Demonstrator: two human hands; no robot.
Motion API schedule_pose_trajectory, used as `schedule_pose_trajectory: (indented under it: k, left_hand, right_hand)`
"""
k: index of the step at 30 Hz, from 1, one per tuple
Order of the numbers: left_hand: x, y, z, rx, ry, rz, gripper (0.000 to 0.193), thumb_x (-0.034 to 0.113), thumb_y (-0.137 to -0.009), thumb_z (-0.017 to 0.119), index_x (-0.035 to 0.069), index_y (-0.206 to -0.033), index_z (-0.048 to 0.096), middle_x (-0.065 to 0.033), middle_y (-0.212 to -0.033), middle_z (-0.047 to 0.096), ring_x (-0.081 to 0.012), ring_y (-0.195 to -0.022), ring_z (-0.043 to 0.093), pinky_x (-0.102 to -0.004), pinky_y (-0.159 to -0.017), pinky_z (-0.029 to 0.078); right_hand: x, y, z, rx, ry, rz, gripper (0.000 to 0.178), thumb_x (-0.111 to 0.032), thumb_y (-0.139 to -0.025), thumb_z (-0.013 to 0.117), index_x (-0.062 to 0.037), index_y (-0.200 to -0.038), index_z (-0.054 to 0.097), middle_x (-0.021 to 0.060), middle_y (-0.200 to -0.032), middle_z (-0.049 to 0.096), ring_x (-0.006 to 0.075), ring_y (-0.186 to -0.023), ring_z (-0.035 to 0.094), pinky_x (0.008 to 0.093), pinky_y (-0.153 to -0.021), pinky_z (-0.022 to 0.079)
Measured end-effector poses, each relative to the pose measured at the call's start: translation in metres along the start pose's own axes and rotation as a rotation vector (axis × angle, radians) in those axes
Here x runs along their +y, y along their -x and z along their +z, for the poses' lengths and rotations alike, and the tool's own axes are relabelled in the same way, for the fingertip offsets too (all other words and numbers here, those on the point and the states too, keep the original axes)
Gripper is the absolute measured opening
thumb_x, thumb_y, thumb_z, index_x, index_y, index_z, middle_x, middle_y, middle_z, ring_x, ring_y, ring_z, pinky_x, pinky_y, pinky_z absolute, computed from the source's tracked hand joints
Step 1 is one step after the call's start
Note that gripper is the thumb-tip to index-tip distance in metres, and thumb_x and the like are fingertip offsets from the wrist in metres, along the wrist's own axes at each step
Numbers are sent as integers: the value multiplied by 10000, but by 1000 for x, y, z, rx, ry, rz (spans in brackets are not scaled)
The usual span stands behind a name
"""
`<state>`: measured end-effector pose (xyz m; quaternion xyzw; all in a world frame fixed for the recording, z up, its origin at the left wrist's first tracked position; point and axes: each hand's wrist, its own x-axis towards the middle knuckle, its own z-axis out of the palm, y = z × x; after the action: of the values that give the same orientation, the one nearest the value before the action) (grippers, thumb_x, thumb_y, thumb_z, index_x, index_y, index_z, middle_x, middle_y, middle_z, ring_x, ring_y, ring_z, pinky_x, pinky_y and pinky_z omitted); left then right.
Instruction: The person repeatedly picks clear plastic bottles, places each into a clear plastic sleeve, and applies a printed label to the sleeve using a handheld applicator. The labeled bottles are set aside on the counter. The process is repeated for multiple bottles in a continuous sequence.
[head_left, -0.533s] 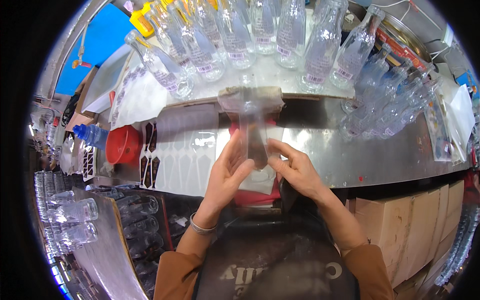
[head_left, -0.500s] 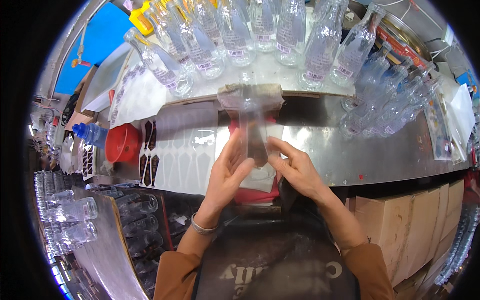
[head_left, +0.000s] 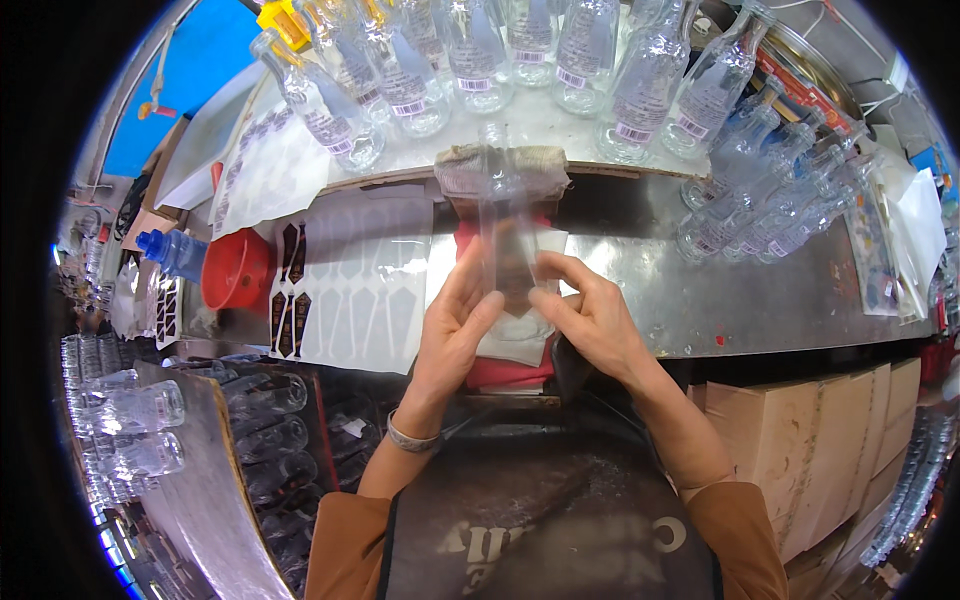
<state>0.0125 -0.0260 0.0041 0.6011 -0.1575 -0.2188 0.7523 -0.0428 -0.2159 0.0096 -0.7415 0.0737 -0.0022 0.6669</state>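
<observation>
A clear glass bottle point(head_left: 506, 225) lies with its neck pointing away from me, on a cloth-wrapped rest point(head_left: 462, 172). Its outline is blurred by motion. A dark, pointed decal point(head_left: 516, 290) shows on the bottle's body between my thumbs. My left hand point(head_left: 455, 325) is closed against the bottle's left side, with the thumb toward its base. From the right, my right hand point(head_left: 598, 322) grips the opposite side, its thumb near the decal's pointed end. White and red cloths point(head_left: 500, 375) lie beneath the bottle's base.
A backing sheet point(head_left: 360, 325) with several dark decals lies left, beside a red bowl point(head_left: 236, 270) and a blue-topped bottle point(head_left: 170, 252). Several clear bottles point(head_left: 480, 65) stand along the raised shelf; more point(head_left: 735, 235) stand at right. Cardboard boxes point(head_left: 770, 450) sit below the bench's right side.
My hands and thumbs have shifted slightly away from me along the bottle, both still holding it. The whole view has also moved a little.
</observation>
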Motion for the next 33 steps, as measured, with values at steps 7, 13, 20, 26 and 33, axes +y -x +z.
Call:
schedule_pose_trajectory:
  k: [7,13,20,26,33]
  left_hand:
    - [-4,-1,1,36,5,17,635,67,-1011,565,-31,-1568,275,-176,-1583,376,-255,-1461,375,-383,-1188,312]
    - [-3,-2,-2,24,38,5,631,27,-1009,562,-37,-1565,271,-177,-1601,349,-254,-1469,360,-381,-1195,305]
    - [-5,-2,-3,32,40,-6,641,23,-1002,578,-32,-1565,277,-175,-1602,348,-257,-1467,362,-380,-1192,312]
    - [-4,-2,-2,31,34,5,645,16,-997,581,-35,-1564,277,-176,-1603,347,-259,-1470,356,-383,-1194,310]
    - [-8,-1,0,41,-21,48,669,10,-992,581,-48,-1568,245,-204,-1611,318,-271,-1481,341,-386,-1201,298]
  right_hand:
    - [-2,-2,7,53,-24,-34,448,-263,-916,714,44,-1223,605,169,-1066,710,169,-798,652,315,-760,528]
    - [-7,-2,4,-9,42,32,505,-203,-948,698,65,-1343,535,168,-1257,639,82,-770,667,224,-689,508]
    - [-7,-3,4,-10,19,40,516,-217,-944,706,62,-1343,536,163,-1259,640,80,-770,664,219,-697,507]
    - [-8,-3,2,-35,-10,70,507,-203,-944,707,57,-1345,538,159,-1269,635,77,-783,661,216,-713,508]
    - [25,-15,-19,253,-488,199,348,-320,-1032,573,10,-1132,623,139,-918,707,105,-571,566,239,-533,466]
